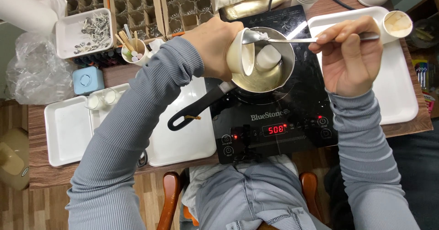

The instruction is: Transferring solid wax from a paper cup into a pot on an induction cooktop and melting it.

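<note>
A: Hands first. Left hand [215, 51] is wrapped round a paper cup [241, 54], tipped on its side w/ the mouth facing right, over the pot [274, 70]. Right hand [350, 56] pinches a spoon [292, 39] by the handle end, fingers closed on it.

B: Which way does the spoon run?

A: Long axis approx. left-right. Bowl end at the cup's rim, a bit of white stuff on it; handle goes back to the right hand. So cup and spoon meet between the two hands, above the pot, left hand nearer.

B: What's in the pot?

A: Pale liquid and a white lump, just below the cup mouth. Pot sits on a black cooktop [292, 115], its black handle [196, 111] pointing down-left over a white tray [183, 143] on the tabletop [36, 166].

B: Farther out?

A: Another tray [398, 88] right of the cooktop w/ a second cup [397, 25] lying beside the right hand's fingertips. Far left, a tub of wicks [91, 33]; I can't tell details.
</note>
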